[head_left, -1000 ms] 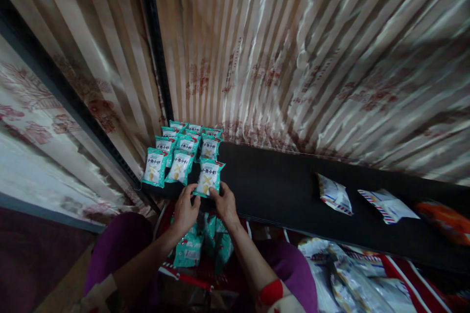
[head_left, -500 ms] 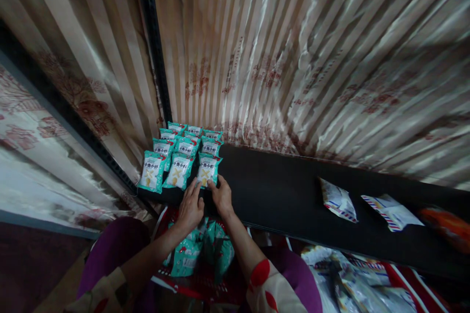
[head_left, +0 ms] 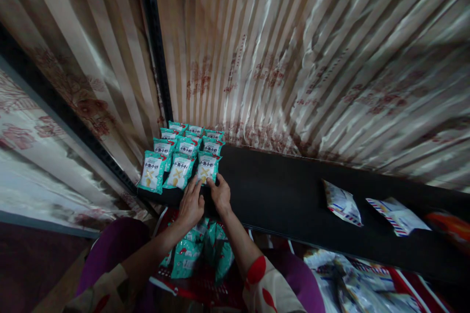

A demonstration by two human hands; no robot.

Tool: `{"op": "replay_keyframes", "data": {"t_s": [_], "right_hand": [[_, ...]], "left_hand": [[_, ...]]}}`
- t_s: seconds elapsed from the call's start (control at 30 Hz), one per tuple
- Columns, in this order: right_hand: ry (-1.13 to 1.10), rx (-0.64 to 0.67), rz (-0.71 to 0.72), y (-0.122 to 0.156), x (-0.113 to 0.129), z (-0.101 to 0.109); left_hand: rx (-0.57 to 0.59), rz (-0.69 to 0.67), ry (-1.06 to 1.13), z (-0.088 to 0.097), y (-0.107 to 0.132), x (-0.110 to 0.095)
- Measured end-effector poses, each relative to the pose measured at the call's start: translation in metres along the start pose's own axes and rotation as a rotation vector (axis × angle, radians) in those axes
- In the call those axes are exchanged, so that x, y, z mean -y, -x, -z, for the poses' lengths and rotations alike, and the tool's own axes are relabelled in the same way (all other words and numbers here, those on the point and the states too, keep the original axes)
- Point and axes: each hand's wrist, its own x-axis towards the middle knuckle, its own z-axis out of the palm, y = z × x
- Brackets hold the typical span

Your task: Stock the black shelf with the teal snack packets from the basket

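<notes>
Both hands meet at the bottom edge of a teal snack packet [head_left: 206,168] standing at the front right of several teal packets [head_left: 176,149] lined in rows at the left end of a black shelf [head_left: 279,195]. My left hand [head_left: 191,202] has its fingers pinched on the packet's lower left corner. My right hand [head_left: 219,193] pinches its lower right corner. More teal packets [head_left: 198,254] lie in a red basket [head_left: 205,288] below my wrists.
Two white packets with red and blue stripes [head_left: 341,203] [head_left: 398,215] and an orange packet [head_left: 451,225] lie further right on the shelf. A striped curtain [head_left: 293,58] hangs behind. More packets [head_left: 352,288] are heaped at the lower right.
Both hands pushed the front right teal packet back and upright into line with its row. The view shifted slightly.
</notes>
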Motion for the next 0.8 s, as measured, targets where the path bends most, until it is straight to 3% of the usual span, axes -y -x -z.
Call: {"op": "replay_keyframes", "data": {"t_s": [0.8], "right_hand": [[0.036, -0.005, 0.044, -0.003, 0.003, -0.003]], "left_hand": [[0.069, 0.031, -0.039, 0.005, -0.002, -0.011]]}}
